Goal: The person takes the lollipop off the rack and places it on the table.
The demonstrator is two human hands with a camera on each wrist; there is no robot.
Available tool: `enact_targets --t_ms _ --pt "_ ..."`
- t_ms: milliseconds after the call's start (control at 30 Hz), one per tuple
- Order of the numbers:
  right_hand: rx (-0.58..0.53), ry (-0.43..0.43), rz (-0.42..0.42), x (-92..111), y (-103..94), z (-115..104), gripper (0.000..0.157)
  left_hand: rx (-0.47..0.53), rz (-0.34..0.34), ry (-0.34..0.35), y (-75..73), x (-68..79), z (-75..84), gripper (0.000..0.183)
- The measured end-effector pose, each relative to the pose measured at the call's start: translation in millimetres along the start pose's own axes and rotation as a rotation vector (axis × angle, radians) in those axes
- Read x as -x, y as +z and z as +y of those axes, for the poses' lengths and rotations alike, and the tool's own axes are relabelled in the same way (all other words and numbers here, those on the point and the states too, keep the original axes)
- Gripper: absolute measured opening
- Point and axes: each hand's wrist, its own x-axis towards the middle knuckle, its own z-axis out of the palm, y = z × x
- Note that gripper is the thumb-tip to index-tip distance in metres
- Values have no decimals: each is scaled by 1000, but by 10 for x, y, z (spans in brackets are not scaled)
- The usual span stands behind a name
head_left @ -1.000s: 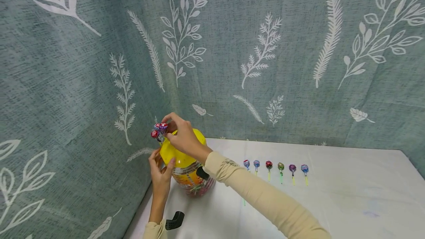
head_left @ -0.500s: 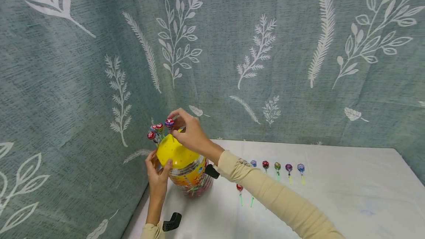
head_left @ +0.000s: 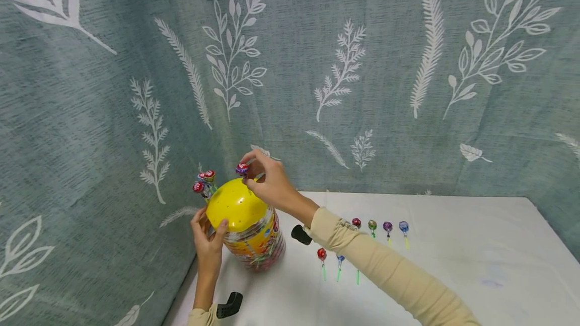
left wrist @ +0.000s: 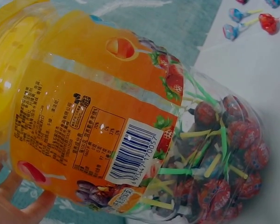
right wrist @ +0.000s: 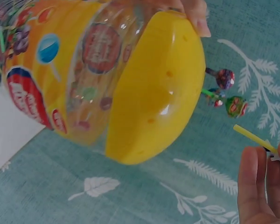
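A clear plastic jar (head_left: 256, 248) with an orange fruit-print label and a domed yellow lid (head_left: 235, 205) stands on the table, lollipops heaped inside. My left hand (head_left: 209, 243) grips it at the lid's rim, thumb in front and fingers at the far side. Several lollipops (head_left: 204, 181) stick up from the lid's left edge. Between thumb and fingers my right hand (head_left: 269, 180) pinches a lollipop (head_left: 242, 168) with a red-and-purple wrapper, above the right part of the lid. In the right wrist view its yellow stick (right wrist: 249, 136) points toward the lid, apart from it. Small holes dot the dome.
On the white table (head_left: 453, 265), right of the jar, lollipops lie in two rows, such as a blue one (head_left: 404, 226) at the back and a red one (head_left: 321, 254) in front. My right sleeve covers part of them. A leaf-print curtain (head_left: 290, 64) hangs behind and at left.
My right hand has carried the pinched lollipop rightward across the lid, away from the cluster at its left edge. My left hand keeps its grip. The head view has turned slightly right.
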Motion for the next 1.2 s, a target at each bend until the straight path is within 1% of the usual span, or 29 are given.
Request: enact_targets --t_ms 100,200,300,433,533,900,1200 --pt "8 -16 15 39 -55 58 30 8 1 11 5 3 0 63" --pt "5 -1 16 80 -122 43 30 15 5 23 11 9 4 63" --pt "-2 18 8 139 -199 -64 30 9 7 23 9 11 0 62" --pt "15 43 8 224 -300 -212 28 9 6 26 9 9 -12 63" --pt "26 61 14 275 -353 -231 28 18 3 32 12 6 -19 63" --pt "17 105 19 414 -495 -152 29 34 11 29 28 13 -10 63" --pt "5 180 25 561 -637 -107 30 45 13 43 39 8 -22 63"
